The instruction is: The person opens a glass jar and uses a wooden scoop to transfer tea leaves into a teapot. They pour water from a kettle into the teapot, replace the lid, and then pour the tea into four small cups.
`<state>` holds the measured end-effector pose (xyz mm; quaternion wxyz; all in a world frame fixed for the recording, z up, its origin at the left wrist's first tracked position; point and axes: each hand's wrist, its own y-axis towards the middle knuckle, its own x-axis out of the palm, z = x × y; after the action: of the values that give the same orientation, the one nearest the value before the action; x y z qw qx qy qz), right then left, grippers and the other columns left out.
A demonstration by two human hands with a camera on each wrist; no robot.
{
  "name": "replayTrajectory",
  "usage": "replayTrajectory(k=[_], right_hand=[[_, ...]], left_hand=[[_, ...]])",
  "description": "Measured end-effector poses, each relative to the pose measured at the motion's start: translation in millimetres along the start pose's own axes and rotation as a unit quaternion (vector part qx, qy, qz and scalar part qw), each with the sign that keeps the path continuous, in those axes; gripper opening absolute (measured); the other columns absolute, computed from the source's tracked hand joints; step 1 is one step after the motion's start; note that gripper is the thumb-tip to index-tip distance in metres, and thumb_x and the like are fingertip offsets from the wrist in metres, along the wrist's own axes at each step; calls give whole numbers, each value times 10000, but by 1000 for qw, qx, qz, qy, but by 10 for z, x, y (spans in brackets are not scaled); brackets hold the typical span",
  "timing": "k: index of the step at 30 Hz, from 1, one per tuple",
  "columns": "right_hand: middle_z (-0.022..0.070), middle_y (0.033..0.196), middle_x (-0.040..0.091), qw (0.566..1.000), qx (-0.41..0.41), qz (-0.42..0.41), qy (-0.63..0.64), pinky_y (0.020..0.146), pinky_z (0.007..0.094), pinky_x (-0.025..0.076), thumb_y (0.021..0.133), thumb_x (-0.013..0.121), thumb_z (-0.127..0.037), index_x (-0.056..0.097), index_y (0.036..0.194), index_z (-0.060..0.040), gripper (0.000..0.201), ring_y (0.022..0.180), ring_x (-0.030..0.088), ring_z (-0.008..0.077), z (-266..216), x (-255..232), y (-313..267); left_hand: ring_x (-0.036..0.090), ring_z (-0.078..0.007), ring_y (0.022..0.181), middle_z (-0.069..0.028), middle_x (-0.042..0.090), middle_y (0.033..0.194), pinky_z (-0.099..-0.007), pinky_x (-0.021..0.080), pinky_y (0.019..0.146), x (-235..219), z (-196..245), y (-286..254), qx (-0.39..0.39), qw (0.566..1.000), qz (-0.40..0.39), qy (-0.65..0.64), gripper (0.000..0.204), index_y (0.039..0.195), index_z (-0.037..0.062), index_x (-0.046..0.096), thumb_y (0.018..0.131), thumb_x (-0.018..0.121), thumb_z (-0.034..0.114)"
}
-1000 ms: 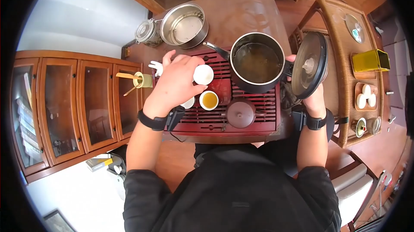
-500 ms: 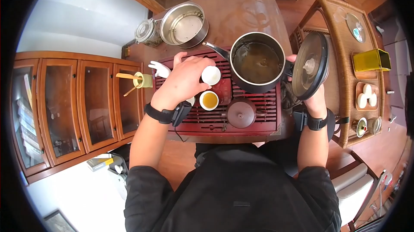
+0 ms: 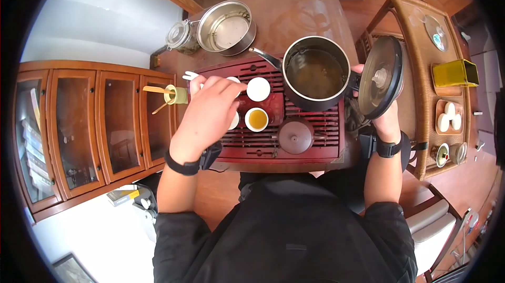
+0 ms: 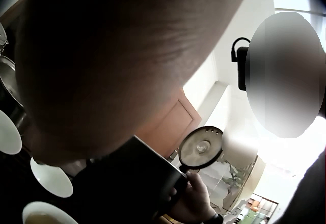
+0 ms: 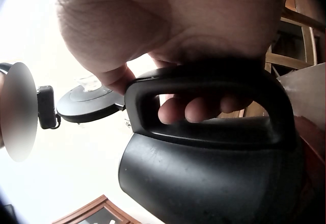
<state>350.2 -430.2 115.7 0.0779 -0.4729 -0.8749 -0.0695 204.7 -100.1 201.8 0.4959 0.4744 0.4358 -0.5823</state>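
Observation:
My right hand (image 5: 178, 30) grips the black handle (image 5: 204, 73) of an electric kettle (image 3: 316, 73); its lid (image 3: 380, 78) stands hinged open and murky liquid shows inside. My left hand (image 3: 208, 112) hovers over the left of the red slatted tea tray (image 3: 252, 152), its fingers loosely bent with nothing visible between them. Just right of its fingertips stands a white cup (image 3: 258, 89). Nearer me is a cup of yellow tea (image 3: 257, 119). Two more white cups are partly hidden by the left hand, one beyond its fingers (image 3: 236, 79), one under its thumb side.
A brown clay teapot (image 3: 295, 136) sits on the tray's near right. Behind the tray are a steel pot (image 3: 227, 28) and a clip-top glass jar (image 3: 181, 37). A white pronged ornament (image 3: 190, 75) is at the tray's left. At right stands a wicker shelf (image 3: 421, 99) with small dishes.
My left hand held the upright white cup, moved it slightly right, and let it go on the tray. The hand has drawn back left. My right hand and kettle stay nearly still.

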Motion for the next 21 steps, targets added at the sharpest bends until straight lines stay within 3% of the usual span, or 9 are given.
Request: replayTrajectory(k=[3,8,14,21], right_hand=[[53,1171,689,1000,2,-2,11,849,266,536,1051,548,-178,579,1371,9,372,944,664,117,34,-21,-6],[53,1161,686,1000,-7,0,14,850,269,535,1058,542,-210,576,1373,10,386,956,659,113,69,-17,9],[55,1176,686,999,-18,-11,34,845,267,534,1062,526,-206,572,1375,12,384,964,656,113,93,-40,4],[53,1223,682,1000,-5,-3,-24,968,287,487,1038,499,-116,608,1343,17,349,1101,621,124,44,-18,7]], left_hand=[[579,-270,1128,-73,666,1127,-453,319,1049,0,202,-124,7,1000,-24,-8,429,1198,97,643,786,760,86],[532,-281,1159,-67,602,1177,-447,337,1018,194,328,-246,1,1000,-27,-6,665,1257,124,603,660,893,180],[540,-275,1117,-65,616,1126,-442,353,965,372,347,-249,-32,999,0,9,591,1219,116,620,697,878,221],[562,-290,1097,-83,640,1090,-432,365,953,363,322,-252,-34,999,-19,-17,525,1174,89,623,726,858,229]])
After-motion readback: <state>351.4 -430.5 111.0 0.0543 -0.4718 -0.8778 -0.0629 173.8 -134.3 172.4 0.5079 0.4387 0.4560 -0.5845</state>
